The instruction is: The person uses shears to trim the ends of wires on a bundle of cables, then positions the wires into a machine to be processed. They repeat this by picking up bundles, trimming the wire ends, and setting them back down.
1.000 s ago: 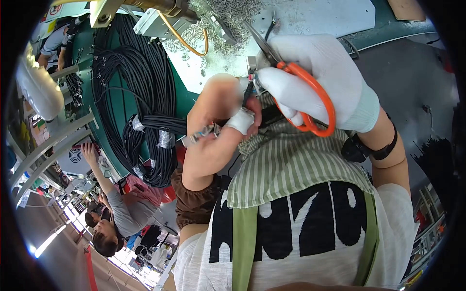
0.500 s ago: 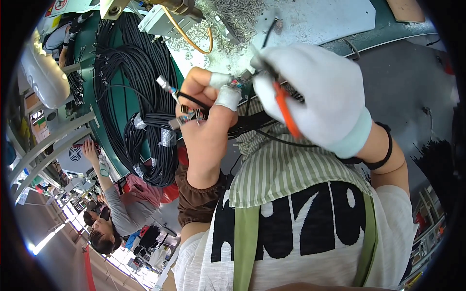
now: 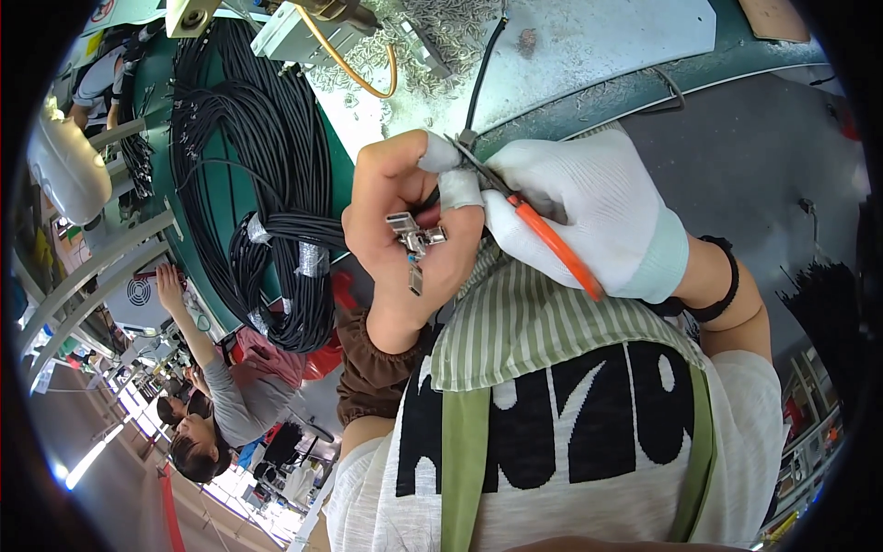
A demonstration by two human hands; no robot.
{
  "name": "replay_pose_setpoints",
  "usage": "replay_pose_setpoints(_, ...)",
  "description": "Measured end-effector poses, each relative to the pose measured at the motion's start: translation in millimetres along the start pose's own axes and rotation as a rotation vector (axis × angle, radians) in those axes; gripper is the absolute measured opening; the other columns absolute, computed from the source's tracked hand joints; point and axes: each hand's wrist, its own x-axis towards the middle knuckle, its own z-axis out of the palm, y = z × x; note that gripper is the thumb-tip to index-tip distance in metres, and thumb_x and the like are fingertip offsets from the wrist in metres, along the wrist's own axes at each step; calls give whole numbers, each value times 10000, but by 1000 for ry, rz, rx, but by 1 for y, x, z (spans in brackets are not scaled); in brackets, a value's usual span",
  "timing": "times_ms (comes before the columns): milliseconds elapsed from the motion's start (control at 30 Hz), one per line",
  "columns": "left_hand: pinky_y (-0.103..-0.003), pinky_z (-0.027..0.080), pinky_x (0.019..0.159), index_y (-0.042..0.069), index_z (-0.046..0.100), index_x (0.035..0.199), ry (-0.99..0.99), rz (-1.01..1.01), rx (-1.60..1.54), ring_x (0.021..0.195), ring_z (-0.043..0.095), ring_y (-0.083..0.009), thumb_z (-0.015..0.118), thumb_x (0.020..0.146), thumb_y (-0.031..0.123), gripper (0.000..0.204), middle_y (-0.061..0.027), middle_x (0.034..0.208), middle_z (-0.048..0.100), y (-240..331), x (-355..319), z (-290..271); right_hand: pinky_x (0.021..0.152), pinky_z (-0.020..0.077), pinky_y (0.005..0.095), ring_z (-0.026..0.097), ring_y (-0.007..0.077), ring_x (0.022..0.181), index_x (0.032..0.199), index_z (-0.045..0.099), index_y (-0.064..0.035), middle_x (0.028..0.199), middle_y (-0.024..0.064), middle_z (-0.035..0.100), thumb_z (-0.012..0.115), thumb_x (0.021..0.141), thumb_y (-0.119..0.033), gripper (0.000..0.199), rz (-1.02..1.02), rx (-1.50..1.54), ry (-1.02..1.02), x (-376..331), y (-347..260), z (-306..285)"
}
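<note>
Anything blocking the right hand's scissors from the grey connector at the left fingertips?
Nothing visible: the scissors in the right hand have their blades beside the grey connector, at the white-covered fingers of the left hand. Contact is unclear.

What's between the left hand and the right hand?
In the head view, orange-handled scissors: the right hand holds them, and their blades reach toward the left hand, beside a black cable.

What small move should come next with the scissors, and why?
Probably a slight shift of the right hand, so that the orange-handled scissors clear the left hand before any squeeze: the blades lie right beside its taped fingertips, near the lower end of the black cable.
</note>
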Motion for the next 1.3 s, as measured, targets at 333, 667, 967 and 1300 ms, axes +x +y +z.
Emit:
replay_pose_setpoints(333, -144, 311, 549, -4, 525, 956, -82, -217, -148, 617, 425, 13, 603, 824, -65, 165, 27, 717, 560, -1, 4, -3, 465, 400, 305, 498, 204, 465, 805, 605, -46, 569, 78, 511, 663, 779, -130, 105, -90, -344, 105, -2, 3, -5)
replay_pose_setpoints(667, -192, 276, 485, 7, 571, 1020, -156, -647, -672, 540, 368, -18, 617, 882, 82, 164, 32, 715, 540, -40, 26, -22, 483, 430, 303, 561, 172, 494, 825, 609, -42, 577, 89, 541, 663, 827, -192, 159, 17, -182, 14, 18, 32, -15)
replay_pose_setpoints(967, -199, 274, 488, 18, 577, 983, -62, -544, -669, 525, 350, -38, 670, 862, 135, 192, 40, 657, 480, -62, 84, -21, 492, 446, 364, 582, 242, 508, 726, 573, 8, 564, 113, 550, 655, 845, -248, 294, -222, -138, 164, 100, 61, -26)
replay_pose_setpoints(1300, -204, 335, 500, 28, 570, 779, -222, -495, -328, 537, 422, -54, 678, 813, 102, 135, 35, 616, 494, -62, 102, -33, 429, 445, 273, 576, 139, 482, 744, 598, 26, 579, 90, 586, 633, 873, -155, 225, 293, 674, -234, 116, 61, -33)
